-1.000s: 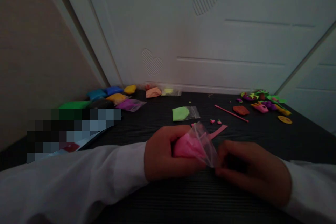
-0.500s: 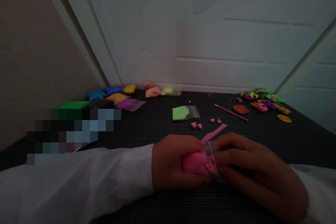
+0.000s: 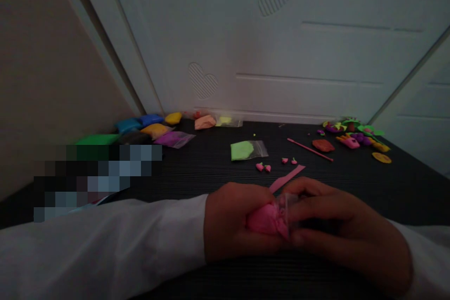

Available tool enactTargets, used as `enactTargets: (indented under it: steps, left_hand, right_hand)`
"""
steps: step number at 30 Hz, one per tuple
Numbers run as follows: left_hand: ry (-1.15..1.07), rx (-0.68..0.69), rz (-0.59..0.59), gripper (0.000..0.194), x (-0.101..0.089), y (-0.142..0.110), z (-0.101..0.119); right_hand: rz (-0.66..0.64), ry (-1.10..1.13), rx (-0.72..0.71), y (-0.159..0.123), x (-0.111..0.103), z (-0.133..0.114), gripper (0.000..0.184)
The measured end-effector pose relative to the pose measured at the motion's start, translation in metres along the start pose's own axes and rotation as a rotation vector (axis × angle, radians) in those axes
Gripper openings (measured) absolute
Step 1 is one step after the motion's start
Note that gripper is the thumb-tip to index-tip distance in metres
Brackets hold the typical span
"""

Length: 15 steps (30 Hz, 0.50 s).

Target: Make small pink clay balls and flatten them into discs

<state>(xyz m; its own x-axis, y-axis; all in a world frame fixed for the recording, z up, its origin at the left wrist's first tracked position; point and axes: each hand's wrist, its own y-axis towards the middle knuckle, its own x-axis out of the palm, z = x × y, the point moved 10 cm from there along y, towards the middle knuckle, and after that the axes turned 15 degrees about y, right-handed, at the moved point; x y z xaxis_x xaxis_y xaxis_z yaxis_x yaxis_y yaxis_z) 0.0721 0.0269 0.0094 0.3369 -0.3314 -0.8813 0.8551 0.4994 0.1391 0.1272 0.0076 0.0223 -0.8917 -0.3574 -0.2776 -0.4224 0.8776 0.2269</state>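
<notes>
A clear zip bag of pink modelling clay (image 3: 263, 219) is wrapped in my left hand (image 3: 239, 222), low in the middle of the view. My right hand (image 3: 337, 229) pinches the bag's transparent mouth from the right, and its fingertips partly cover that end. Just behind the hands lies a flat pink plastic clay knife (image 3: 288, 178), its near end close to my left thumb. Several tiny pink pieces with green tops, among them a pink bud (image 3: 259, 167), rest beyond it. A bag of light green clay (image 3: 242, 151) lies flat farther back.
Bags of coloured clay, including a purple one (image 3: 172, 139), line the back left. A thin pink stick (image 3: 309, 149) and a reddish-brown lump (image 3: 323, 145) lie right of centre. Finished clay figures (image 3: 351, 136) cluster at the back right. A white panelled door (image 3: 218, 33) stands behind the table.
Both hands have come lower and nearer together with the bag of pink clay. My right hand has moved from beside the bag's edge onto its mouth, uncovering two pink buds.
</notes>
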Motion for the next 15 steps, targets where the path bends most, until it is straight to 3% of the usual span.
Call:
enactTargets:
  steps: [6, 12, 15]
  left_hand:
    - [-0.029, 0.067, -0.087, 0.027, 0.005, -0.001, 0.006]
    - [-0.060, 0.075, -0.095, 0.017, 0.011, 0.000, 0.000]
    - [-0.069, 0.044, -0.098, 0.013, 0.013, 0.000, -0.002]
  right_hand:
    - [0.037, 0.043, -0.002, 0.001, -0.004, -0.001, 0.020]
    - [0.012, 0.025, 0.046, 0.000, -0.005, 0.006, 0.031]
    - [-0.005, 0.016, 0.054, 0.001, -0.003, 0.009, 0.029]
